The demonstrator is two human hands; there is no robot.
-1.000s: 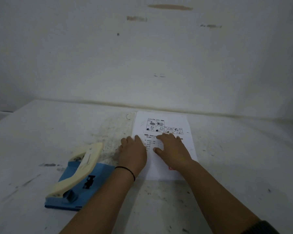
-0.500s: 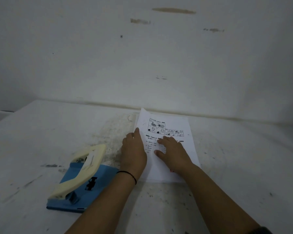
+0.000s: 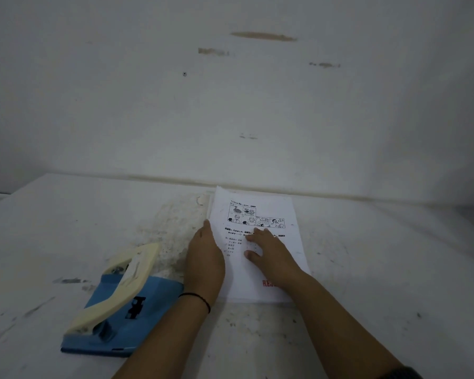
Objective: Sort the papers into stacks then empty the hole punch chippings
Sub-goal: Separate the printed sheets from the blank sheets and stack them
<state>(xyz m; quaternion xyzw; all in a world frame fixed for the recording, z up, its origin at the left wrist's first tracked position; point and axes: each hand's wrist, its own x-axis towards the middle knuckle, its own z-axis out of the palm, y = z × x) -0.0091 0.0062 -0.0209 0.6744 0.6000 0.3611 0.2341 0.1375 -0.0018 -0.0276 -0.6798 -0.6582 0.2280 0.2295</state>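
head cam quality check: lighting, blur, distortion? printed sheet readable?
Head view: dim, flat light, faint shadows; wide-angle bend in the table edge; paper stack comic panels are clear, its small text too soft to read; hole punch slightly soft.

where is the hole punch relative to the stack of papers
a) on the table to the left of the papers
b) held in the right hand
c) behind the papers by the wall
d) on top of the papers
a: the blue and cream hole punch sits on the table left of the papers, beside the left hand, and neither hand holds it.
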